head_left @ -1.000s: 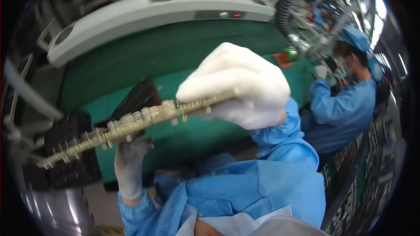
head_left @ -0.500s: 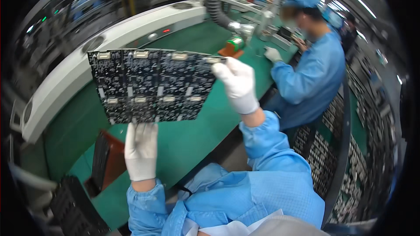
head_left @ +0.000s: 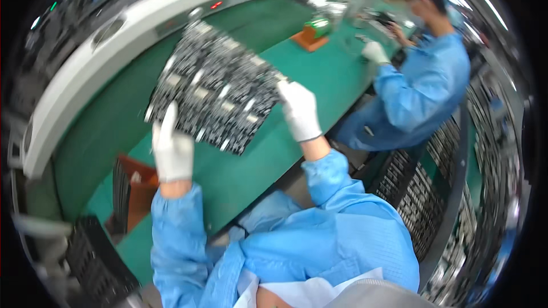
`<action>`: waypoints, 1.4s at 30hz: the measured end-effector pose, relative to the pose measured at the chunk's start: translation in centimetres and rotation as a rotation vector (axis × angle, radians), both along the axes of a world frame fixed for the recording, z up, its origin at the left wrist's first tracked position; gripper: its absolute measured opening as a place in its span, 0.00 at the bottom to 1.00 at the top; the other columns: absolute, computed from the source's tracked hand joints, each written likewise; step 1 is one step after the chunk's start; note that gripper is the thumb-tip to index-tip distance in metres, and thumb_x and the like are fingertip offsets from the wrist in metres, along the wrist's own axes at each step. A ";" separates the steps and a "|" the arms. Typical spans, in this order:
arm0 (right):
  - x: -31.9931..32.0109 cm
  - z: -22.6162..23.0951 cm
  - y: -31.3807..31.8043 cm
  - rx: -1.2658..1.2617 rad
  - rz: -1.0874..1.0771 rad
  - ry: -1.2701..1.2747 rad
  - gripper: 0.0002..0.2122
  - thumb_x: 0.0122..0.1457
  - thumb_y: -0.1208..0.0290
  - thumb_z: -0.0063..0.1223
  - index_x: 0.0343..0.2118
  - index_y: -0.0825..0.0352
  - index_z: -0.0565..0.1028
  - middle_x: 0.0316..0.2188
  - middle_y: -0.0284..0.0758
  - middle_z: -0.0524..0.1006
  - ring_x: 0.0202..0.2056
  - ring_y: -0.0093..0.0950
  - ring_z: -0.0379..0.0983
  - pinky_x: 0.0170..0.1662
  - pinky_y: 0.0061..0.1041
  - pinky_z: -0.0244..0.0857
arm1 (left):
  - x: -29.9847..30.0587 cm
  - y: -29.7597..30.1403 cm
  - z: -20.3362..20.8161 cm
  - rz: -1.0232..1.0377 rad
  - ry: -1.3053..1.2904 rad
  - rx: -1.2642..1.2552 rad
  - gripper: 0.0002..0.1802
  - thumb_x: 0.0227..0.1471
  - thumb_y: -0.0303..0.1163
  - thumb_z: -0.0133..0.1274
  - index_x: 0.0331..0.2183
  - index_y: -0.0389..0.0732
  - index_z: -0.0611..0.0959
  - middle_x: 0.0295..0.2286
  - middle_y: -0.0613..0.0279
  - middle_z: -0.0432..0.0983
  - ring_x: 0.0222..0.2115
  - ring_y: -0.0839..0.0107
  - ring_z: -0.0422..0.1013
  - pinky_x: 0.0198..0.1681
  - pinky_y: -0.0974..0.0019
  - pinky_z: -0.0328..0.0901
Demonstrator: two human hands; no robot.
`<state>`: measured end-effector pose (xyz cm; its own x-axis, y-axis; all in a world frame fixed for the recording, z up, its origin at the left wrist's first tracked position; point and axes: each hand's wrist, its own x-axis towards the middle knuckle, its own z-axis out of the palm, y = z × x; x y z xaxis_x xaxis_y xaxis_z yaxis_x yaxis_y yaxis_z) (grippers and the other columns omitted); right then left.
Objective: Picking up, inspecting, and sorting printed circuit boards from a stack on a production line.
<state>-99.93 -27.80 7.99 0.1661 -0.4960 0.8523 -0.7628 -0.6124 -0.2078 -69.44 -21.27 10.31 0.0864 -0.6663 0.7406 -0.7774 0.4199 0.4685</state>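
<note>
A black circuit board panel (head_left: pixel 214 88), dotted with pale connectors and small parts, is held up in the air over the green bench and blurred by motion. It is tilted, its left end raised at the back. My gloved right hand (head_left: pixel 299 109) pinches its right corner between thumb and fingers. At the lower left edge, my gloved left hand (head_left: pixel 173 151) grips the panel, one finger reaching up over its face. The fingers behind the board are hidden.
The green bench (head_left: pixel 234 179) runs under the panel, with a curved white machine bar (head_left: pixel 71 88) along its far side. An orange-brown holder (head_left: pixel 141 191) with dark boards stands left. An orange block (head_left: pixel 310 40) sits farther back. A co-worker in blue (head_left: pixel 425 88) works at right.
The panel has turned clockwise, its left end rising and its right end tipping down. My left hand has moved up and shifted along its edge; my right hand has dropped slightly.
</note>
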 end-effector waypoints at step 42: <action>4.6 14.6 0.8 0.198 0.287 0.446 0.11 0.58 0.65 0.63 0.39 0.65 0.79 0.33 0.38 0.78 0.35 0.36 0.76 0.40 0.32 0.69 | -5.3 1.5 8.3 -0.251 0.609 0.289 0.14 0.50 0.29 0.68 0.39 0.35 0.87 0.34 0.58 0.85 0.36 0.74 0.80 0.43 0.71 0.74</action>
<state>-95.34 -27.02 22.59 0.6404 -0.5214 0.5639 -0.6118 -0.7902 -0.0359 -74.72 -19.80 18.59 0.2462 -0.8827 0.4003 -0.2383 0.3452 0.9078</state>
